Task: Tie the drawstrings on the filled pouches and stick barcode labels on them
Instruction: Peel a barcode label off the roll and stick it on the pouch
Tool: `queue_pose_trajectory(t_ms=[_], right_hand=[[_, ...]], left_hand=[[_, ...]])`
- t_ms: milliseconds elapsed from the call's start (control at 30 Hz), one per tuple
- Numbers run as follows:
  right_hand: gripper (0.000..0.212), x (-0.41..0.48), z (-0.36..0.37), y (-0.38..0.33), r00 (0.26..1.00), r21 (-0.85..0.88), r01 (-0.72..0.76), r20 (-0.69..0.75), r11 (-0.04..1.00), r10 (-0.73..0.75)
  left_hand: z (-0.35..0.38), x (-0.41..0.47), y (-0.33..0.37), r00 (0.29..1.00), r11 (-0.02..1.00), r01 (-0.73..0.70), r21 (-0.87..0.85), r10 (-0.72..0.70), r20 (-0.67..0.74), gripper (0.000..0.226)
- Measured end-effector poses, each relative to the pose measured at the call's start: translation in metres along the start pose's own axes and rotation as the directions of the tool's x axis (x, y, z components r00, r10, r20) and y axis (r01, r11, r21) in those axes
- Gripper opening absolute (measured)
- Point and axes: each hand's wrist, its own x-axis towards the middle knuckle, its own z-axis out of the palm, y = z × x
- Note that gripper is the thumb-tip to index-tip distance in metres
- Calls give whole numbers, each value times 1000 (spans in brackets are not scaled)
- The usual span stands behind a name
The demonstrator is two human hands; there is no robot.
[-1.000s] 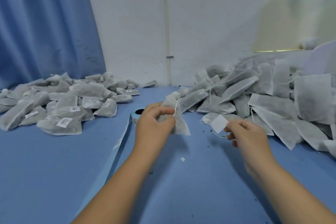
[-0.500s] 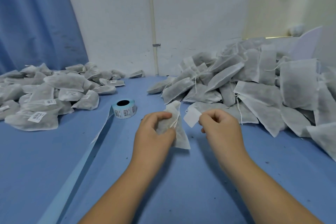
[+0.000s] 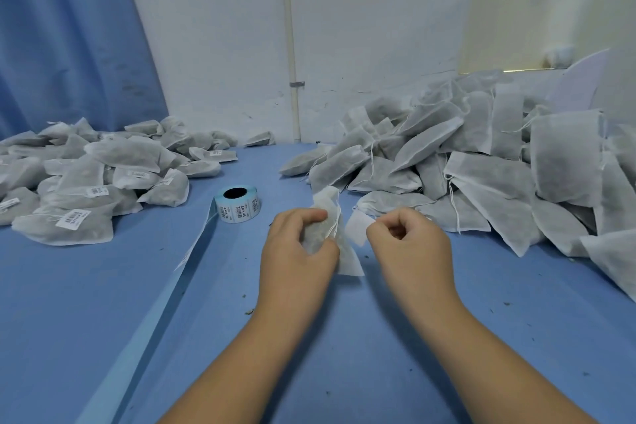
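In the middle of the blue table [image 3: 69,303], just above its surface, the left hand [image 3: 296,248] grips a filled pouch [image 3: 346,251], fingers and thumb curled round its left side. The pouch stands roughly upright, its gathered neck pointing far and its drawstring [image 3: 335,225] hanging down the front. Just right of it, the right hand [image 3: 409,244] pinches a white label [image 3: 358,227] between thumb and forefinger, the other fingers curled in. The label's blank side faces the camera; its edge is right beside the pouch, and whether the two touch cannot be told. A label roll [image 3: 237,205] stands on the table left of and beyond the hands, and its pale backing strip [image 3: 151,320] trails toward the near left. A pile of labelled pouches [image 3: 86,182] lies at the far left, and a larger pile of unlabelled ones [image 3: 481,165] is heaped at the right. Behind are a white wall [image 3: 223,45] with a pipe [image 3: 290,45] and a blue curtain [image 3: 62,45].
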Motion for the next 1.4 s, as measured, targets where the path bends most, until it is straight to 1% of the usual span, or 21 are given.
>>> queue_pose_trajectory(t_ms=[300, 533, 733, 867, 1000, 1100, 1200, 1233, 1333, 1400], right_hand=[[13, -4, 4, -3, 1000, 0, 18, 11, 1000, -18], [15, -9, 8, -5, 992, 12, 90, 88, 996, -91], [14, -9, 11, -3, 977, 4, 162, 140, 987, -161], [17, -9, 10, -2, 966, -4, 205, 160, 979, -201], [19, -8, 8, -1, 950, -22, 250, 198, 968, -241], [21, -8, 8, 1, 937, -35, 276, 235, 961, -260], [24, -10, 6, -1, 908, -27, 310, 305, 950, -287], [26, -10, 6, -2, 892, -28, 336, 329, 941, -309], [26, -13, 5, -4, 853, -20, 388, 387, 922, -350], [22, -14, 6, -4, 866, 26, 360, 364, 933, -344]], left_hand=[[4, -3, -1, 996, 995, -86, 42, 86, 1, 40], [5, -5, 0, 989, 985, -150, 86, 151, -3, 36], [6, -5, 0, 987, 982, -157, 102, 159, -8, 33], [4, -5, 1, 990, 987, -141, 83, 141, 6, 33], [2, -7, 3, 993, 992, -110, 53, 107, 58, 37], [1, -8, 7, 996, 999, -50, -21, 51, 72, 37], [0, -6, 7, 994, 982, 102, -162, -93, 60, 27], [0, -5, 8, 991, 973, 132, -188, -125, 46, 23], [-2, -3, 7, 986, 959, 160, -235, -167, -10, 17], [-4, -2, 6, 986, 957, 153, -246, -166, -33, 20]])
